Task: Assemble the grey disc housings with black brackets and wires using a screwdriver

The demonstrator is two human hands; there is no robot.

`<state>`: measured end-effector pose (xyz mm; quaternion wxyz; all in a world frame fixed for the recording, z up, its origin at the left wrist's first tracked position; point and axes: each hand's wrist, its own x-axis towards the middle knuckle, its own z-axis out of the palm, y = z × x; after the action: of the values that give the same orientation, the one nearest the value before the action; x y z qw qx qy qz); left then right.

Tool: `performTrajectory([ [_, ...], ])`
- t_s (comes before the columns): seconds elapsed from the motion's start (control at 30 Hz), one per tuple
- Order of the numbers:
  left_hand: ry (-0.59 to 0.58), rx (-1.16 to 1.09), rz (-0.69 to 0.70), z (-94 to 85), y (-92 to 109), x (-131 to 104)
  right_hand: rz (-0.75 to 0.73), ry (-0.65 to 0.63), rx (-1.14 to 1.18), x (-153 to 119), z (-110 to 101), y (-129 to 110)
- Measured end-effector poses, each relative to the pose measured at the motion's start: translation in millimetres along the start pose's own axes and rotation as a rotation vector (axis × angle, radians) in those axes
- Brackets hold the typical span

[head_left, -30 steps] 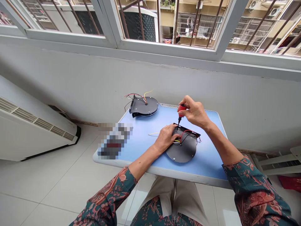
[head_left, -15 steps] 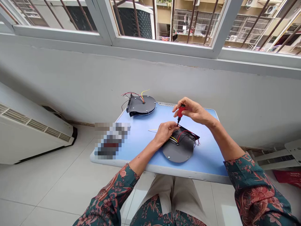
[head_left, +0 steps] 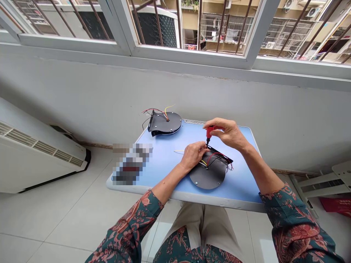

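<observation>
A round dark grey plate assembly (head_left: pixel 208 177) with red, yellow, white and black wires lies near the front of the blue table. My left hand (head_left: pixel 192 155) has its fingers closed at the assembly's upper left edge, by the black bracket (head_left: pixel 221 154). Above that edge my right hand (head_left: pixel 227 132) grips a red screwdriver (head_left: pixel 210 132), which stands nearly upright with its tip down by my left fingertips. What the tip touches is hidden.
A second, similar wired assembly (head_left: pixel 167 122) rests at the back left of the table (head_left: pixel 161 160). A pixelated patch covers something at the table's left. Behind are a wall and barred windows; a white appliance (head_left: pixel 35 149) stands left.
My right hand has changed its hold on the screwdriver, with its fingers now over the top of the handle. My left hand has hardly moved.
</observation>
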<state>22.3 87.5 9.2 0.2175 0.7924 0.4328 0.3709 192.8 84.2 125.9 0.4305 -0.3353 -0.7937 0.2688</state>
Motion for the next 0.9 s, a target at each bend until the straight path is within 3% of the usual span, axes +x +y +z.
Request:
performTrajectory([
  [0.07, -0.009, 0.02, -0.004, 0.1, 1, 0, 0.028, -0.056, 0.067, 0, -3, -1],
  [0.23, -0.019, 0.039, -0.004, 1.2, 0, 1, 0.064, 0.232, -0.168, -2, 11, -7],
  [0.3, -0.013, 0.018, -0.004, 1.7, -1, 1, 0.044, 0.284, -0.244, -2, 15, -9],
  [0.4, -0.01, -0.057, -0.007, 1.9, -3, 0, 0.019, 0.15, -0.169, 1, 8, -8],
  [0.5, -0.036, -0.114, 0.018, 1.5, -4, 1, 0.024, -0.047, 0.072, 4, -3, -3],
  [0.57, -0.046, -0.121, 0.02, 1.0, -3, 1, 0.045, -0.069, 0.231, 4, -5, 2],
  [0.67, -0.043, -0.071, -0.005, 0.2, -1, 3, 0.091, 0.086, 0.222, 0, 2, 4],
  [0.77, -0.047, 0.006, -0.01, -0.3, 0, 3, 0.092, 0.274, -0.082, -5, 14, 0],
  [0.9, -0.025, 0.017, 0.004, 0.5, -1, 1, 0.013, 0.35, -0.316, -8, 20, -4],
])
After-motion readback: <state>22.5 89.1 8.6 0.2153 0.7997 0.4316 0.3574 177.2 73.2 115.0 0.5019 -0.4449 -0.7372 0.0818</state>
